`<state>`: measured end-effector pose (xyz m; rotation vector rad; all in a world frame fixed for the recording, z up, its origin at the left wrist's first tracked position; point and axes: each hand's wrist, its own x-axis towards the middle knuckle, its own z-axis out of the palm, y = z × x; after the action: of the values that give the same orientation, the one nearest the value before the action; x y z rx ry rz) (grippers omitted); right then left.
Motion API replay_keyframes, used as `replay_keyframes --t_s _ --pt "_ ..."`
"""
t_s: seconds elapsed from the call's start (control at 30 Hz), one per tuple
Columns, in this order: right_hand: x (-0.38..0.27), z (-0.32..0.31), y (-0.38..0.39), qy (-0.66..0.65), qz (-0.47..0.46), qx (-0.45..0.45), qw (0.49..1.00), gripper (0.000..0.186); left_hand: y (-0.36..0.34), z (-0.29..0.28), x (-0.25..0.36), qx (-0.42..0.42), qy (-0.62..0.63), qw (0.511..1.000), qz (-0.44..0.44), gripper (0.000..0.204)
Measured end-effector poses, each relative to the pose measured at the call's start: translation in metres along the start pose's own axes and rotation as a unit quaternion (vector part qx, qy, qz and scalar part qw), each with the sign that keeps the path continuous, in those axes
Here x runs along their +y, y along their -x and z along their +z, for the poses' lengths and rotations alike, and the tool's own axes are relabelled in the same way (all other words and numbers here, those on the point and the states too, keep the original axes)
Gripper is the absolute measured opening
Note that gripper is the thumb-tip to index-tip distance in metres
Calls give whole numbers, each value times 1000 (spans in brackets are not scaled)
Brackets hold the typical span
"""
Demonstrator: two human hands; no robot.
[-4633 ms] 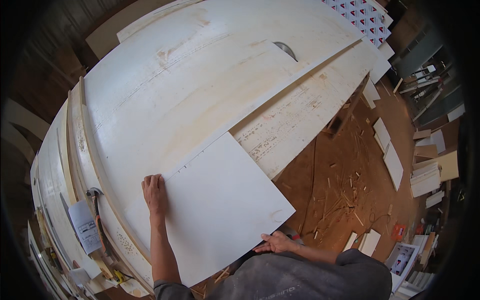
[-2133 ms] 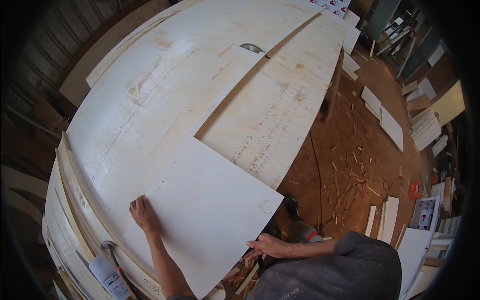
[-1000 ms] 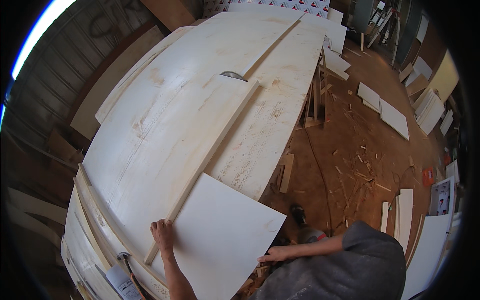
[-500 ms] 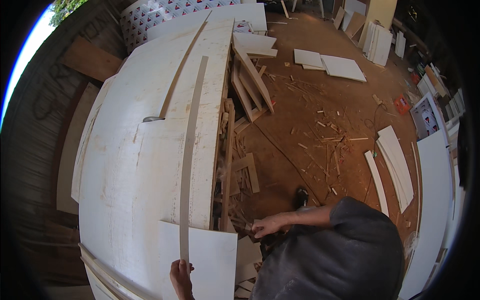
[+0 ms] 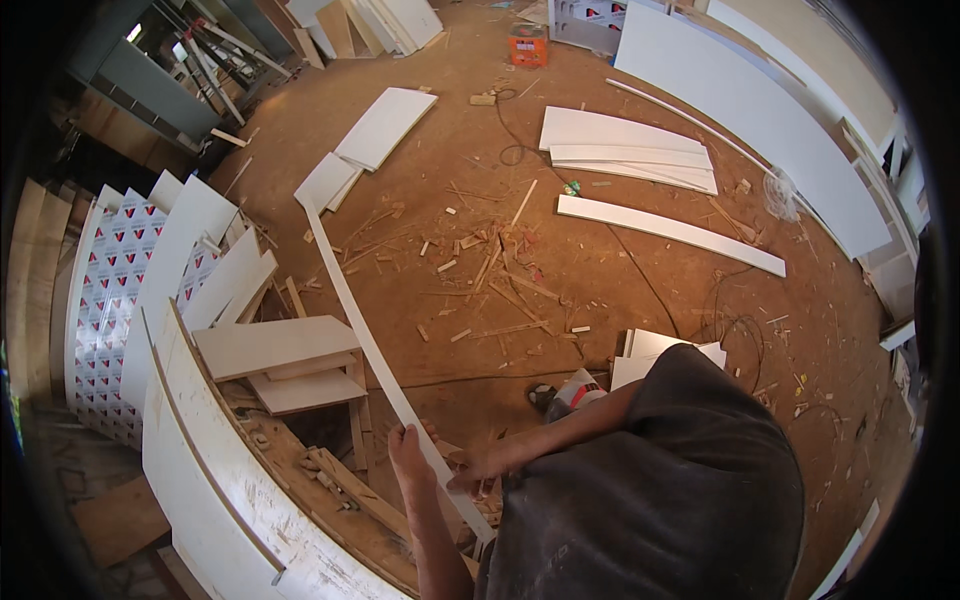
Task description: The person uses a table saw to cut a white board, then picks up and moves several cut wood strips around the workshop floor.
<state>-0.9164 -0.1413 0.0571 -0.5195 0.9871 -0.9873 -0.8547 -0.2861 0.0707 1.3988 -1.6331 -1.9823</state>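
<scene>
My left hand (image 5: 412,458) is closed around a long, narrow white board strip (image 5: 362,328). The strip slants over the floor beside the workbench, its far end near some white panels and its near end close to my body. At the strip's lower part is my right hand (image 5: 474,474), smeared by motion. Whether its fingers grip the strip cannot be made out. The white-topped workbench (image 5: 225,465) curves along the left, with a thin strip (image 5: 205,455) lying on it.
Cut boards (image 5: 285,350) lean beside the bench. Wood offcuts (image 5: 495,275) litter the brown floor, along with a dark cord (image 5: 640,270). White panels (image 5: 630,150) lie farther right, and a large white sheet (image 5: 750,120) leans behind them. An orange crate (image 5: 528,46) stands at the back.
My view has turned right, from the bench toward the floor. The strip has swung off the bench top with my left hand, and my right hand has come close to it.
</scene>
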Motion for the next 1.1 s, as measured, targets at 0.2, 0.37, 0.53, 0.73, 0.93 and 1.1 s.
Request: replay_keyframes --t_s 0.2,0.37,0.53,0.73,0.93,1.1 --pt "-25 -104 40 -186 -135 239 943 38 -108 146 33 -222 -22 970 -97 27" --pt "-37 -161 64 -370 -268 357 815 25 -172 179 20 -302 -195 926 -117 50" --pt "-3 -240 51 -415 -244 478 735 20 -222 127 2 -342 -305 885 -87 46" --pt "-1 -322 78 -432 -280 588 624 23 -256 58 3 -264 -376 873 -161 21" --pt "-62 -491 155 -402 -393 649 513 26 -308 56 22 -163 -317 915 -188 15" --pt "-137 -646 148 -295 -144 576 748 81 -343 106 37 -149 -321 917 -182 30"
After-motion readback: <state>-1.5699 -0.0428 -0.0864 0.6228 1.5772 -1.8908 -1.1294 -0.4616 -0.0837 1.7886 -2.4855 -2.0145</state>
